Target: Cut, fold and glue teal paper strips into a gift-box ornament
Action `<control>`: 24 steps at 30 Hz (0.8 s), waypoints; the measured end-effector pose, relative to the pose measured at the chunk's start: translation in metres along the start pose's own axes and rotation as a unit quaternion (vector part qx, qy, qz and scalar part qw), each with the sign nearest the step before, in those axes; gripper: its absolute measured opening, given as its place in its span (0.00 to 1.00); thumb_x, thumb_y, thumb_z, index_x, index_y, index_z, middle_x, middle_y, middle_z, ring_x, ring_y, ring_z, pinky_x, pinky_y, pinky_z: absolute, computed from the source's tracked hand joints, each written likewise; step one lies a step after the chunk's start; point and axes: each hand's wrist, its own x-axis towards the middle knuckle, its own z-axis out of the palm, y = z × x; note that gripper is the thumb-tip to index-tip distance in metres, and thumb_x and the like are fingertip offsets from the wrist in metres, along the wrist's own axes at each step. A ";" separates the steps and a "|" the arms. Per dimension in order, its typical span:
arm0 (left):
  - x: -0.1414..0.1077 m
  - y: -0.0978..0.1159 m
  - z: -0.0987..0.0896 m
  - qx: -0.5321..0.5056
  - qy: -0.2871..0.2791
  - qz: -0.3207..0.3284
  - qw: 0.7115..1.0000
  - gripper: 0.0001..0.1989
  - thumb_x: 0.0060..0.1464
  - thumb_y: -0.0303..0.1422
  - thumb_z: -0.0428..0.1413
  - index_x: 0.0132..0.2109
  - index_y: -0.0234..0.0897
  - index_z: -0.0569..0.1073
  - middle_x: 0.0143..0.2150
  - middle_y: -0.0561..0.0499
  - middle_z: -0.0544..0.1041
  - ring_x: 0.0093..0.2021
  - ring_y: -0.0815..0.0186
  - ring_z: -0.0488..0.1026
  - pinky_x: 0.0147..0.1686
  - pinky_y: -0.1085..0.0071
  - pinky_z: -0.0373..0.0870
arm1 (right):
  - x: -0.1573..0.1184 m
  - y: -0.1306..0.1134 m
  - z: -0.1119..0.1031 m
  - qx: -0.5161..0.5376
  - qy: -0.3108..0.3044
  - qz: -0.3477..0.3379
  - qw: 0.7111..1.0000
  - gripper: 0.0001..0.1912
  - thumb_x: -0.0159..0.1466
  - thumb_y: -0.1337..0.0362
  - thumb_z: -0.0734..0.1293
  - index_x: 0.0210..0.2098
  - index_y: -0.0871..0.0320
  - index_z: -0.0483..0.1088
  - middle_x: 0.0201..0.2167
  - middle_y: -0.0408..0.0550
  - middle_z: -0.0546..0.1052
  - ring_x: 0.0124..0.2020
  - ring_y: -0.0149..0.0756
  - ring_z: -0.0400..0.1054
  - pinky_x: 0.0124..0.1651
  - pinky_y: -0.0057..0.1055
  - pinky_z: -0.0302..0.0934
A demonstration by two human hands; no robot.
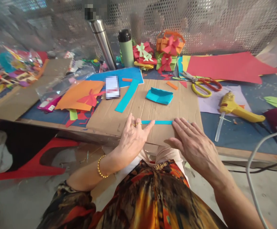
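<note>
A narrow blue paper strip (163, 122) lies across the cardboard sheet (100, 121) near the table's front edge. My left hand (135, 135) presses down at the strip's left end, its fingers spread. Over the right end, my right hand (192, 136) lies flat with the fingers stretched out and covers that part of the strip. Behind my hands sits a folded blue paper piece (159, 96) with raised edges. A wider blue paper strip (127, 95) rests at a slant to the left of it.
Right of the cardboard are scissors (202, 87) and a yellow glue gun (240, 109) with a cord. Orange paper (81, 95) and a phone (112, 87) lie left. Behind stand a steel flask (104, 44), a green bottle (126, 49) and small paper baskets (168, 47). Red sheets (226, 66) lie back right.
</note>
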 end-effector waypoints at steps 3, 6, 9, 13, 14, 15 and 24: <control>0.000 0.002 0.001 -0.017 0.003 -0.017 1.000 0.31 0.68 0.18 0.50 0.72 0.47 0.68 0.48 0.42 0.80 0.57 0.55 0.81 0.69 0.47 0.66 | -0.010 0.008 -0.007 -0.018 0.001 0.022 1.000 0.31 0.78 0.49 0.56 0.65 0.69 0.70 0.64 0.67 0.76 0.66 0.60 0.71 0.65 0.59 0.67; 0.000 0.004 0.003 -0.053 0.004 -0.027 0.998 0.29 0.68 0.19 0.50 0.71 0.46 0.69 0.50 0.42 0.80 0.58 0.55 0.81 0.70 0.45 0.65 | -0.015 0.011 -0.015 -0.049 0.011 0.063 0.997 0.33 0.76 0.47 0.58 0.66 0.70 0.69 0.61 0.73 0.77 0.63 0.64 0.73 0.65 0.63 0.65; 0.000 0.004 0.005 -0.067 0.000 -0.022 0.997 0.30 0.68 0.19 0.49 0.71 0.46 0.68 0.50 0.42 0.80 0.58 0.56 0.81 0.70 0.46 0.65 | -0.009 0.004 -0.020 -0.060 0.029 0.071 0.995 0.36 0.75 0.47 0.61 0.69 0.71 0.64 0.64 0.77 0.73 0.68 0.67 0.68 0.69 0.67 0.59; 0.001 0.004 0.003 -0.054 -0.012 -0.026 0.998 0.29 0.70 0.21 0.50 0.73 0.46 0.66 0.51 0.41 0.80 0.59 0.54 0.80 0.70 0.47 0.65 | 0.015 -0.018 -0.006 0.033 0.003 -0.051 0.998 0.35 0.75 0.47 0.61 0.71 0.67 0.63 0.69 0.69 0.71 0.73 0.60 0.61 0.74 0.60 0.55; 0.001 0.004 0.002 -0.046 -0.017 -0.026 0.998 0.28 0.70 0.23 0.50 0.73 0.45 0.66 0.51 0.40 0.80 0.60 0.53 0.79 0.69 0.46 0.65 | 0.021 -0.023 -0.001 0.054 -0.012 -0.069 0.996 0.35 0.75 0.46 0.59 0.69 0.67 0.65 0.66 0.68 0.73 0.71 0.58 0.64 0.73 0.58 0.57; 0.001 0.005 0.000 -0.035 -0.022 -0.026 0.999 0.27 0.71 0.25 0.51 0.73 0.45 0.66 0.51 0.39 0.79 0.60 0.52 0.79 0.69 0.46 0.66 | 0.026 -0.028 0.004 0.064 -0.020 -0.073 0.995 0.36 0.75 0.44 0.57 0.68 0.68 0.66 0.63 0.68 0.75 0.67 0.57 0.67 0.72 0.57 0.60; -0.002 0.003 -0.002 0.008 -0.018 -0.021 1.000 0.33 0.68 0.19 0.50 0.74 0.51 0.66 0.52 0.37 0.79 0.59 0.49 0.80 0.64 0.49 0.72 | 0.016 -0.014 -0.001 0.030 -0.040 -0.004 0.999 0.25 0.77 0.46 0.54 0.52 0.59 0.72 0.46 0.58 0.77 0.46 0.49 0.72 0.49 0.44 0.71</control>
